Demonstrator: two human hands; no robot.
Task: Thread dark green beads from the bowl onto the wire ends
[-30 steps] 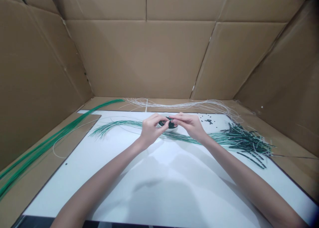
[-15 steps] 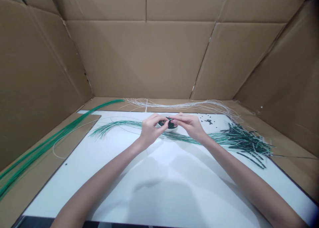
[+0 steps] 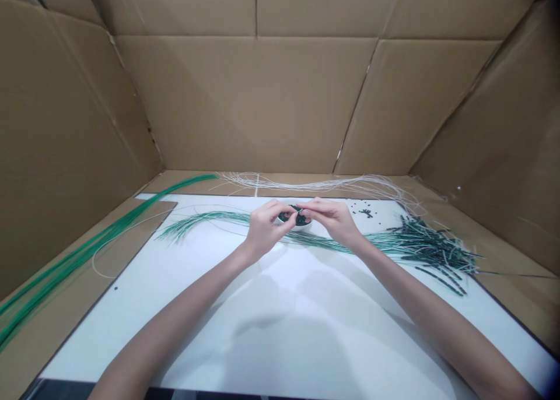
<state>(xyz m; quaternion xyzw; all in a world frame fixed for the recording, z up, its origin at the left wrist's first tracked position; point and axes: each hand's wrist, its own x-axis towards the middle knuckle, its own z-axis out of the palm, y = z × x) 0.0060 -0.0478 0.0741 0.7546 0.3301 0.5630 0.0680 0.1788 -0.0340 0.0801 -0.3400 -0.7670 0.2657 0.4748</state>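
Observation:
Over a small white bowl [image 3: 301,227] of dark beads, my two hands meet with their fingertips almost touching. My left hand [image 3: 266,226] is closed in a pinch, and my right hand [image 3: 333,218] pinches from the other side. A thin green strand shows faintly between the fingertips; which hand grips it, and what else they hold, is too small to tell. Beneath and beside the hands a bundle of green strands [image 3: 326,242] runs across the white board, ending at the right in a dark beaded cluster [image 3: 431,245].
Long green strands [image 3: 109,228] lie along the left on cardboard. White strands [image 3: 306,186] stretch behind the board [image 3: 196,330]. Loose dark beads [image 3: 366,213] are scattered right of the bowl. Cardboard walls [image 3: 262,102] rise at the back and both sides.

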